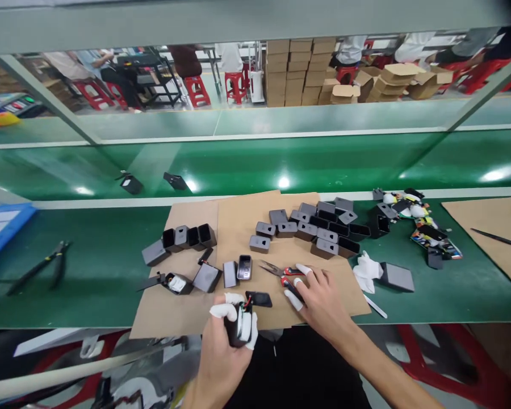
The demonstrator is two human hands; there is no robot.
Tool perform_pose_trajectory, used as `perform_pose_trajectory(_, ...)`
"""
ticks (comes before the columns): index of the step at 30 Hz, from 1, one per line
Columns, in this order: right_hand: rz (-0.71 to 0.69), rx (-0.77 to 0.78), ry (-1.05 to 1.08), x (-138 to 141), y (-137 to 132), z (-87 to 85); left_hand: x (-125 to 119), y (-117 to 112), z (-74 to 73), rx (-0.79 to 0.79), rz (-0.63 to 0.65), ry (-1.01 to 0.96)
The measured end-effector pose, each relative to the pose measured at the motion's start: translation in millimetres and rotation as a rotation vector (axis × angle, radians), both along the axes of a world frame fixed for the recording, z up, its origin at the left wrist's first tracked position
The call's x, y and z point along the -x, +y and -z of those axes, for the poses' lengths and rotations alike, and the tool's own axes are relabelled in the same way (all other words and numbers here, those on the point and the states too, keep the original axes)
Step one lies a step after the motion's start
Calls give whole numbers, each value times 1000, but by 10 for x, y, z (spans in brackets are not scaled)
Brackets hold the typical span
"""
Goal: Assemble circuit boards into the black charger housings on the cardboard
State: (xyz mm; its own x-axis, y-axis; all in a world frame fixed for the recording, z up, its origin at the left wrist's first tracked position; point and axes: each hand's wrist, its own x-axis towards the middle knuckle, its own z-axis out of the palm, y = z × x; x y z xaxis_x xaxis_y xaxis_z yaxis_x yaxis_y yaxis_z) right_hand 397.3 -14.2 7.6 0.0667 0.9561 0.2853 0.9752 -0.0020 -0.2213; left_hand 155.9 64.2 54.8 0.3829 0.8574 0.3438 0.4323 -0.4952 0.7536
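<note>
My left hand (227, 341), with white finger cots, is closed around a small dark device (237, 325) with a white part and a red wire showing, held at the near edge of the brown cardboard sheet (238, 227). A black cover piece (259, 299) lies just beside it. My right hand (313, 295), also with finger cots, rests on the red-handled pliers (281, 271), fingers curling over the handles. A dark unit with a small screen (244, 267) and grey housings (230, 274) lie just beyond my hands.
Several grey and black housings (315, 227) are piled on the cardboard, more (183, 238) at its left. White gloves (366, 270) and a grey box (396, 277) lie right, with colourful parts (426, 227) beyond. Black pliers (42, 267) lie left. Tweezers (498, 239) rest on another cardboard sheet. Green conveyor belt (255, 165) behind.
</note>
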Motion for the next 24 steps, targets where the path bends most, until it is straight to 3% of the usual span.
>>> perform_pose_trajectory(3, -4, -51, 92, -25, -29, 52, 41, 117, 59, -88, 56, 87)
perform_pose_trajectory(6, 6, -75, 193, -143, -77, -41, 112, 211, 136, -196, 95, 127)
perform_pose_trajectory(11, 8, -24, 649, -346, -349, -578, 150, 308, 80, -522, 120, 183)
perform_pose_trajectory(16, -122, 138, 673, -230, -561, -1086, 97, 330, -10, -687, 143, 165)
perform_pose_trajectory(19, -141, 158, 666, -112, -517, -1154, 77, 323, -36, -723, 150, 144)
perform_pose_trajectory(24, -137, 188, 648, -59, -427, -1064, 103, 311, -55, -746, 177, 135)
